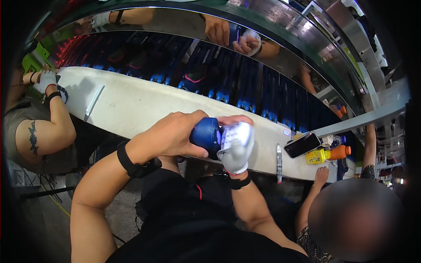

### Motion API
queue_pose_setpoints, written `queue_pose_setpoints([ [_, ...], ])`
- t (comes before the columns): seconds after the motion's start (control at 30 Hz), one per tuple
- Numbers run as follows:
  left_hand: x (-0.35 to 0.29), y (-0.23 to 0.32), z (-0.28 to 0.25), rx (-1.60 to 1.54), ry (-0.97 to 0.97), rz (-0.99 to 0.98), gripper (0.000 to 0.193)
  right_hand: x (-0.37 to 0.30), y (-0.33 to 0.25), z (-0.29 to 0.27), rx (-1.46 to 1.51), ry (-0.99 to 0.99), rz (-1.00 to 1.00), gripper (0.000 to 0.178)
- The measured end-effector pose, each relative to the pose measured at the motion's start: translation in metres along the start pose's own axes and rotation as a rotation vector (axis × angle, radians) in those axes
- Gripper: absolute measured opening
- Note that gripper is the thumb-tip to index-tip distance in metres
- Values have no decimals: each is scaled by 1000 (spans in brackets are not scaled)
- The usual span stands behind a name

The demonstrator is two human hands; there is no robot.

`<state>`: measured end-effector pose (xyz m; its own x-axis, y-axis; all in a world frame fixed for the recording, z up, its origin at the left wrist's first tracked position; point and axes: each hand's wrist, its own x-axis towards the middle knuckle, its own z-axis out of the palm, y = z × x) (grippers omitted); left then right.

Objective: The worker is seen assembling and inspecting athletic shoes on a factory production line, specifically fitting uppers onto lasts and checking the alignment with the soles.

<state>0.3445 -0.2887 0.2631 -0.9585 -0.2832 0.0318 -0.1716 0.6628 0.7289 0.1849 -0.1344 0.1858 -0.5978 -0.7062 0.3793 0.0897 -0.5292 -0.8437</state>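
Observation:
A dark blue shoe (205, 135) with a purplish inner edge is held over the near side of the white worktop, largely covered by my hands. My bare left hand (174, 131) wraps round its rounded left end, thumb along the near side. On the other side is my right hand (237, 147), in a white-grey glove with bare fingertips. It is curled against the shoe and partly smeared by motion. Both wrists wear black bands. The mirror-like panel beyond reflects the hands and the blue shoe (235, 34).
Past the worktop (131, 94) runs a roller conveyor (171, 57) carrying dark shoes, one pink-edged (195, 74). Markers (94, 103) (279, 163) lie left and right. A phone (302, 144) and yellow bottle (318, 156) stand right. Co-workers work at both sides, a gloved hand (46, 81) at left.

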Motion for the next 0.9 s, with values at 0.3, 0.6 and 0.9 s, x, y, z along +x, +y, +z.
queue_pose_setpoints([
  [0.3,-18,-23,2,-24,58,-212,80,33,18,-2,802,149,212,60],
  [0.6,20,13,-8,159,20,-110,71,37,-21,13,-195,-222,130,60],
  [0.9,41,70,8,401,-95,386,50,-7,-52,-34,-58,-62,201,71],
])
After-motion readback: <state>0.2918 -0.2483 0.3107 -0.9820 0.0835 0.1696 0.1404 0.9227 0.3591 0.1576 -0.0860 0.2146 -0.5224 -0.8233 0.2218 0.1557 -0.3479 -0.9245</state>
